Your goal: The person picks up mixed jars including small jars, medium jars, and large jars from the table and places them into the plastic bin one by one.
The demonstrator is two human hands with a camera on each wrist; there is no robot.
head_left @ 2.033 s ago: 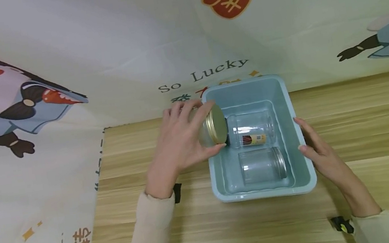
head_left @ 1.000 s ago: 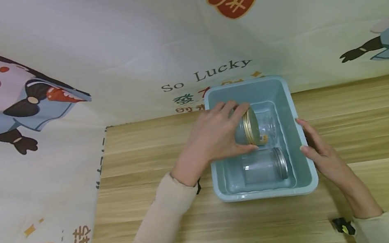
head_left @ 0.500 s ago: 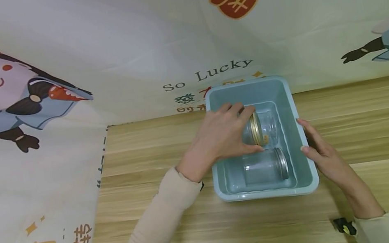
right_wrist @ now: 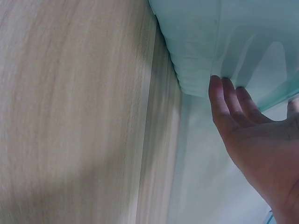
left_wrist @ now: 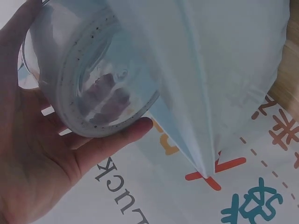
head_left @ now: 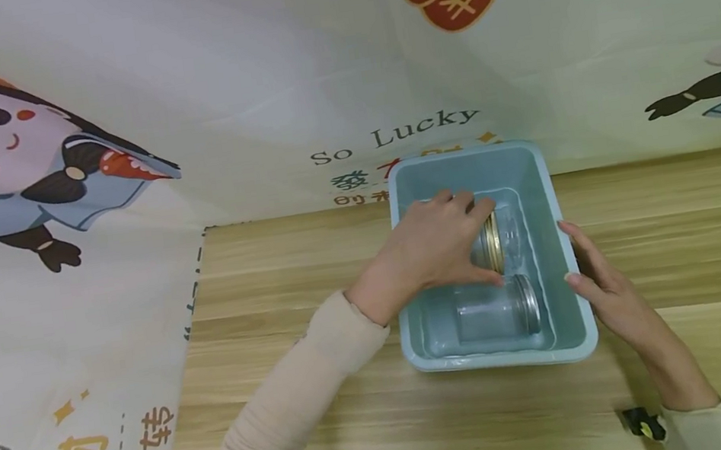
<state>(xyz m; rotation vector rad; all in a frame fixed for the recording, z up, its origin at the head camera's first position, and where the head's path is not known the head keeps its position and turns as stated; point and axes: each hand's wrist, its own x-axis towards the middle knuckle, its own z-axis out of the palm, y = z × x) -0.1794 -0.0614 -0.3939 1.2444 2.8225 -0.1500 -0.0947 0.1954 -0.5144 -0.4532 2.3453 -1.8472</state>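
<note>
A light blue plastic basin (head_left: pixel 504 361) stands against the backdrop. Inside it, my left hand (head_left: pixel 435 241) grips a clear jar with a gold lid (head_left: pixel 493 246), held on its side, lid to the right. In the left wrist view the round base of this jar (left_wrist: pixel 49 70) faces the camera beside the basin wall. Beneath the lid end, part of another clear jar (head_left: pixel 511 238) shows; the rest is hidden. Nearer the front, a clear jar with a silver lid (head_left: pixel 494 314) lies on the basin floor. My right hand (head_left: pixel 608 290) holds the basin's right rim, fingers against its outer wall.
The wood-grain table (head_left: pixel 458 426) surrounds the basin at the sides and front. A printed cloth backdrop (head_left: pixel 282 59) rises behind and to the left. A small black object (head_left: pixel 643 423) shows beside the right sleeve.
My left hand has carried the gold-lidded jar rightward from the basin's left rim and down into it, over the labelled jar. The right hand keeps its place on the rim.
</note>
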